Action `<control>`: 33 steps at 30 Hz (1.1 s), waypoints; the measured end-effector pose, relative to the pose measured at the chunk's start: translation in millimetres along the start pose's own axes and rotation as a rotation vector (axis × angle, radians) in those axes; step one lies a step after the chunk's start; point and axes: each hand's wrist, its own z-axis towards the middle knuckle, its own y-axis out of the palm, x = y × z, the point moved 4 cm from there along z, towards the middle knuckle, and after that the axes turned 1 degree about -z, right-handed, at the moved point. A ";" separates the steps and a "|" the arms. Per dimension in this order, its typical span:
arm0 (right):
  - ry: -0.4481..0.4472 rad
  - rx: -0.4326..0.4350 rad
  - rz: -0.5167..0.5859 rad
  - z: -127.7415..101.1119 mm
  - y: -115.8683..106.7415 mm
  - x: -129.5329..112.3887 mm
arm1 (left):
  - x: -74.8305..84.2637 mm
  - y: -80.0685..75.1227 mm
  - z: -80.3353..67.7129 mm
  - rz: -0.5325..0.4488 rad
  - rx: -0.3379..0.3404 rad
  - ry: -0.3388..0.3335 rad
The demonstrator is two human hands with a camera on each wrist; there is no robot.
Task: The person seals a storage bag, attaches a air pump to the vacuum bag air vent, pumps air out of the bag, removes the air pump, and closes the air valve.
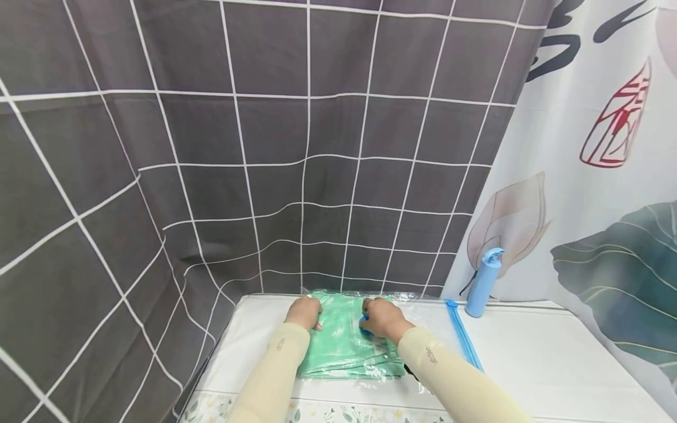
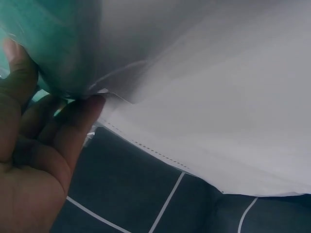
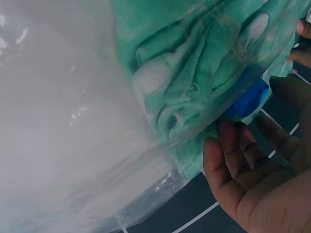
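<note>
Only the head view shows the bottle [image 1: 481,291], lower right. Left hand [image 1: 304,312] fingers pinch the bag [image 1: 333,346]; right hand [image 1: 384,319] fingers' hold on the blue piece [image 3: 250,100] is unclear.

A clear, glossy plastic bag [image 1: 439,322] lies flat on the white bench [image 1: 534,352], holding folded green ribbed fabric with white patches [image 1: 333,349]; a partly hidden blue plastic fitting [image 3: 250,99] sits against it, and a straight blue strip [image 1: 463,335] edges its right end.

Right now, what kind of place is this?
Maybe a little work corner screened off indoors, though I can't be sure. A dark gridded cloth hangs behind a white table, and a pale printed cloth hangs at the right.
</note>
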 end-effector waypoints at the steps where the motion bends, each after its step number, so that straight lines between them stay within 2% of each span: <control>1: 0.003 0.003 -0.007 1.4 2.1 0.8 | -4.0 5.6 3.4 0.018 0.008 0.007; 3: 0.010 -0.006 -0.015 4.2 7.3 1.1 | -6.1 9.0 5.2 0.048 0.023 0.018; 5: -0.025 0.011 -0.027 6.4 12.7 3.1 | -9.1 13.8 8.0 0.073 0.042 0.027; 9: -0.071 0.035 -0.063 19.2 32.3 13.8 | -10.1 15.7 10.1 0.076 0.054 0.021; 12: -0.083 0.043 -0.082 22.3 37.2 15.4 | -9.9 15.5 10.7 0.081 0.055 0.014; 15: -0.080 0.034 -0.083 9.0 18.5 -1.6 | -11.1 15.2 10.3 0.094 0.049 0.008; 18: -0.077 0.012 -0.068 -9.9 -10.1 -26.7 | -12.4 12.6 7.4 0.101 0.048 -0.003; 22: -0.121 0.009 -0.067 -24.8 -30.1 -43.9 | -12.4 7.5 1.4 0.085 0.047 -0.021; 25: -0.145 0.001 -0.071 -30.9 -36.4 -47.2 | -10.7 5.3 -0.7 0.063 0.052 -0.008; 26: -0.128 -0.022 -0.065 -35.3 -42.6 -50.9 | -9.8 4.9 -0.6 0.053 0.057 -0.003; 33: -0.146 -0.039 -0.034 -40.3 -54.4 -41.3 | -2.5 4.5 5.0 0.040 0.089 0.042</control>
